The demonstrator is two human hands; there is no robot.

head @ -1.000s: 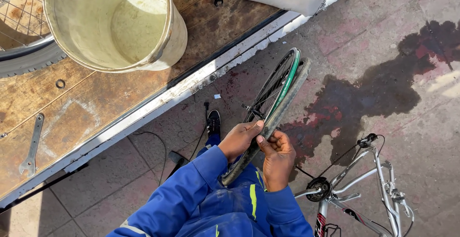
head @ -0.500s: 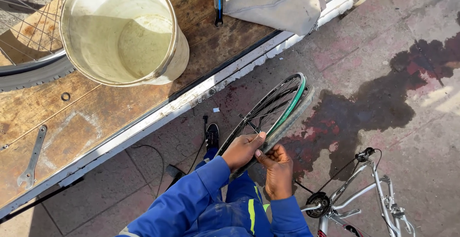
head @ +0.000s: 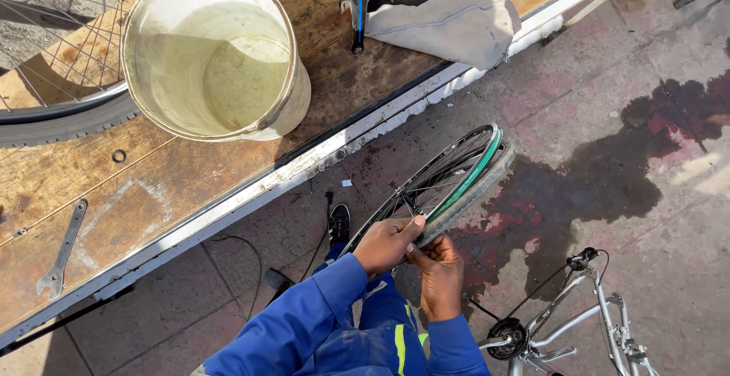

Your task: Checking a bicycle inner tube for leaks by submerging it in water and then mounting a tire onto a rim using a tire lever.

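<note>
A bicycle wheel (head: 449, 180) with a black rim, green rim tape and a grey tyre partly off one side stands upright in front of me. My left hand (head: 386, 244) grips the near rim edge, thumb over the top. My right hand (head: 439, 274) pinches the tyre's edge just beside it. Both blue sleeves reach in from below.
A wooden workbench (head: 228, 163) carries a large cream bucket (head: 217, 57), a spoked wheel (head: 61, 95), a flat spanner (head: 61, 250) and a grey cloth (head: 441, 11). A silver bicycle frame (head: 578, 323) lies at lower right. A dark wet stain (head: 608, 178) spreads over the paving.
The view has shifted, so the wheel and hands sit higher and further right. My hands have slid slightly along the rim while still holding the tyre.
</note>
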